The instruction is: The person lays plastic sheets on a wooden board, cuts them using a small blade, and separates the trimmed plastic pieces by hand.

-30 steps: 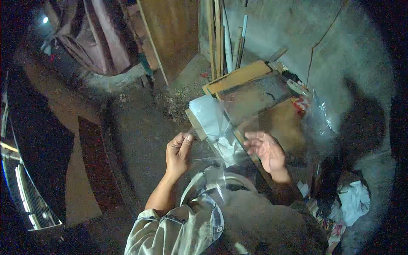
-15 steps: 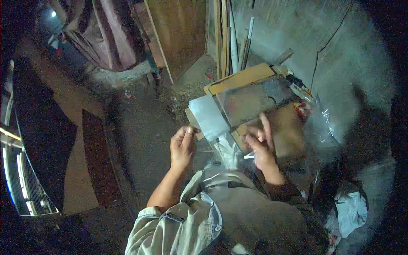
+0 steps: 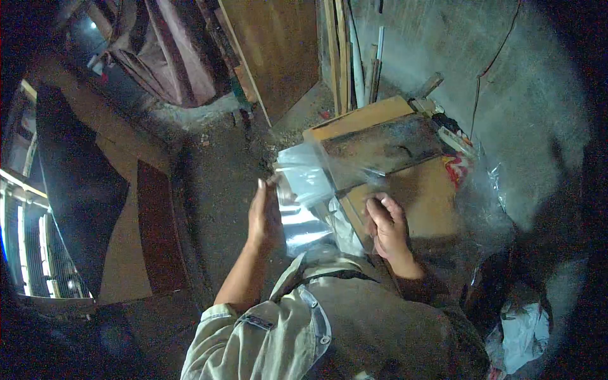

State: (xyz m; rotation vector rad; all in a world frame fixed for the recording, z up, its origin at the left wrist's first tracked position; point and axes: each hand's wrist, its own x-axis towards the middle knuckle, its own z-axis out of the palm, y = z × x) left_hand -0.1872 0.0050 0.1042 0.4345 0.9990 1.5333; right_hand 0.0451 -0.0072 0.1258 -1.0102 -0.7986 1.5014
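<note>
1. Change: half a second ago the left hand [image 3: 261, 218] pinches; now its fingers stand nearly straight. The right hand [image 3: 391, 231] goes from extended fingers to curled ones.
2. Clear plastic film [image 3: 305, 231] now shows strong glare between the hands, just right of the left fingers. Judgement: handling of the film is under way.
3. Left fingers: edge-on; gap and contact with film cannot be told.
4. Right fingers: narrow, thumb near forefinger; blurred, grip cannot be told.
5. Pale sheets [image 3: 307, 178] lie just beyond the left fingertips; brown board [image 3: 421, 202] beyond the right.
</note>
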